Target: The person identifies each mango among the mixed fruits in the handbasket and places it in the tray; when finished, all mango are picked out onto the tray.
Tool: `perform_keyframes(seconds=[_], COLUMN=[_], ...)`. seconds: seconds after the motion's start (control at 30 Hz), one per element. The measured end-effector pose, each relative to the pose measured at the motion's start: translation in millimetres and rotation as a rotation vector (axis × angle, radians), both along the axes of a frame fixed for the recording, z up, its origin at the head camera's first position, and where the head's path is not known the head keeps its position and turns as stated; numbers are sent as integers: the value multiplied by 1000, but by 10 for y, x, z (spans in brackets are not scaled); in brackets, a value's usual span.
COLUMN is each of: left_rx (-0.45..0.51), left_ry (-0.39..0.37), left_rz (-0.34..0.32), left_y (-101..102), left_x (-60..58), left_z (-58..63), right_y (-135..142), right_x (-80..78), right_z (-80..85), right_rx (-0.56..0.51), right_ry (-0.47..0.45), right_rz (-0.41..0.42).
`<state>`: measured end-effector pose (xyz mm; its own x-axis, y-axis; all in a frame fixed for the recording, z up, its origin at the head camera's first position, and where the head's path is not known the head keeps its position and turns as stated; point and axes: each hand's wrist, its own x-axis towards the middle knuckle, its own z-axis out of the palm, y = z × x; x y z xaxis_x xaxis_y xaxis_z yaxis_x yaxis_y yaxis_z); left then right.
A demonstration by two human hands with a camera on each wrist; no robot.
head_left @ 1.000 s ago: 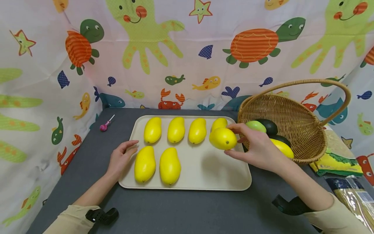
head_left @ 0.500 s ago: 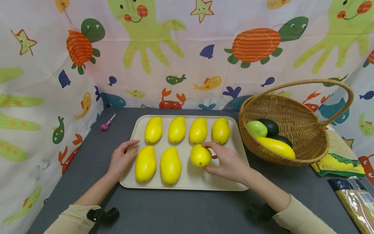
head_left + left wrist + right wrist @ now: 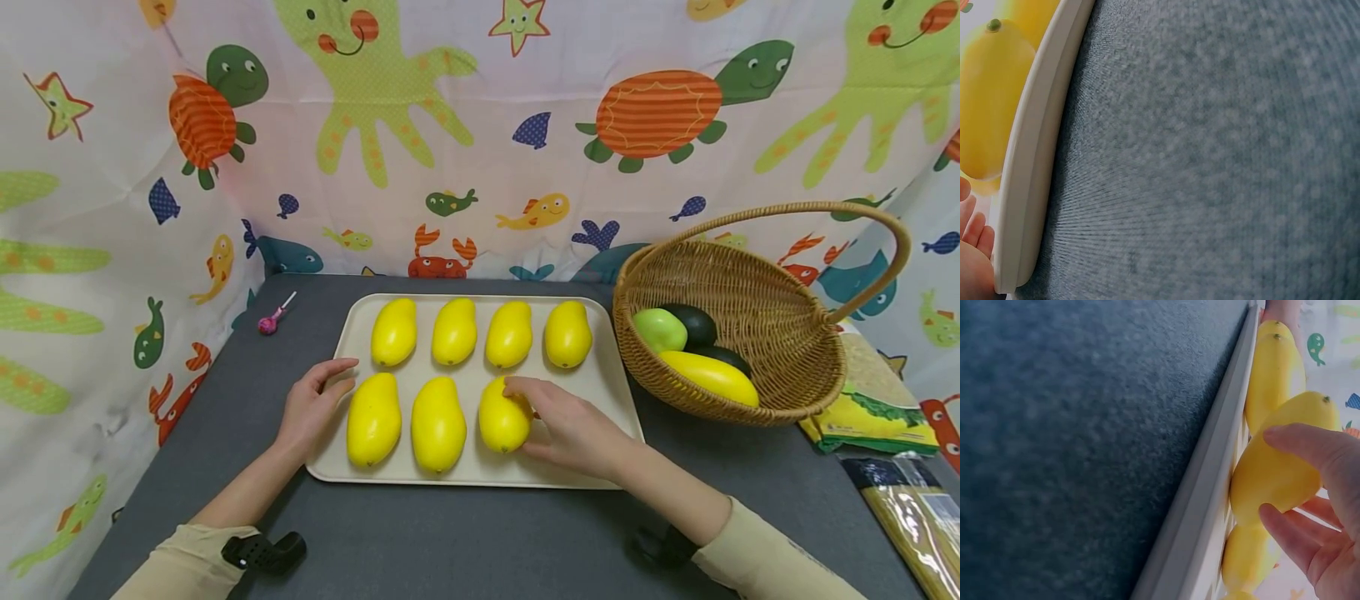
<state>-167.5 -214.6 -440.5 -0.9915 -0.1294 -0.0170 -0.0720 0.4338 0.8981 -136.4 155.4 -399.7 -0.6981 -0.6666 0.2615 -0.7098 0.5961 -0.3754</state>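
Observation:
A cream tray holds several yellow mangoes: a back row, and a front row with two mangoes at its left. My right hand holds the third front-row mango, low over the tray; whether it touches the surface cannot be told. In the right wrist view the thumb and fingers lie along that mango's sides, with the other mangoes behind. My left hand rests at the tray's left edge beside the leftmost front mango, fingers loosely bent, holding nothing.
A wicker basket, lying tipped toward me at the right, contains a green fruit, dark fruits and a yellow mango. Packaged bags lie beyond it. A lollipop lies back left.
My right hand has carried the mango from beside the basket leftward to the front row, then lowered it and turned it more lengthwise. The left hand has stayed at the tray edge.

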Motion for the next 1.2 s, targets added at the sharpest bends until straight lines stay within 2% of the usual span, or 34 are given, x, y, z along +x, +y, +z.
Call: perform_keyframes(seconds=[0.27, 0.37, 0.5, 1.2], left_rx=[1, 4, 8, 14], left_ry=[-4, -3, 5, -5], left_rz=[6, 7, 3, 13], left_y=[3, 3, 1, 19], left_x=[0, -3, -1, 1], left_z=[2, -2, -5, 16], right_y=[63, 89, 116, 119], right_x=[85, 110, 134, 168], right_z=[-23, -33, -38, -34], right_rx=[12, 15, 11, -37], right_ry=[39, 27, 6, 28], right_rz=[64, 73, 73, 66])
